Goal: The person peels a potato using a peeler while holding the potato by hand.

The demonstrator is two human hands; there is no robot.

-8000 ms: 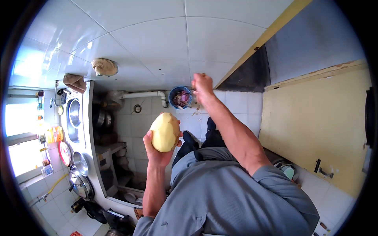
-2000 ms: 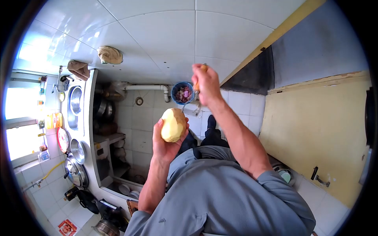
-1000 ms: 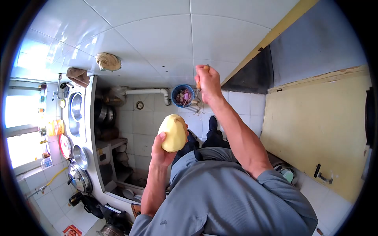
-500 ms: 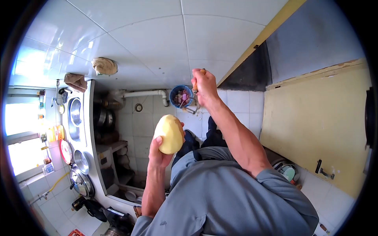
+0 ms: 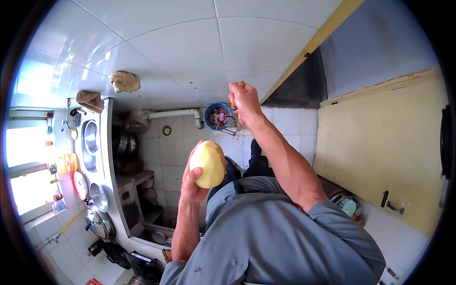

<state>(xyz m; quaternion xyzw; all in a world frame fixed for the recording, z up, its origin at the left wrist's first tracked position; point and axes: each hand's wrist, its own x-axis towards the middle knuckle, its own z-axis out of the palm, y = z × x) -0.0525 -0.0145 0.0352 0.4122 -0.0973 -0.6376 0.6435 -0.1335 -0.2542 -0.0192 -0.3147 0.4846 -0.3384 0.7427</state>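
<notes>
My left hand point(image 5: 192, 183) is wrapped round a large peeled, pale yellow potato-like vegetable point(image 5: 207, 164), its thumb on the near side. A small brownish patch shows near the top right of the vegetable. Above and to the right, my right hand point(image 5: 245, 102) is closed round the orange-brown handle of a peeler point(image 5: 228, 131), whose metal end points down and is hard to make out. The peeler is apart from the vegetable. Just left of my right hand, a blue bin point(image 5: 206, 114) on the floor holds purple and pale scraps.
A white pipe point(image 5: 175, 112) runs along the wall beside the bin. On the left is a counter point(image 5: 108, 142) with a sink point(image 5: 90, 137), a metal bowl point(image 5: 98, 196) and a lidded pan point(image 5: 100, 223). A yellow door point(image 5: 375, 152) stands at the right. Scraps lie on the floor tiles.
Compared with two seconds ago, the peeler has come away from the vegetable. The vegetable has been turned in my left hand, its brownish patch now at the upper right.
</notes>
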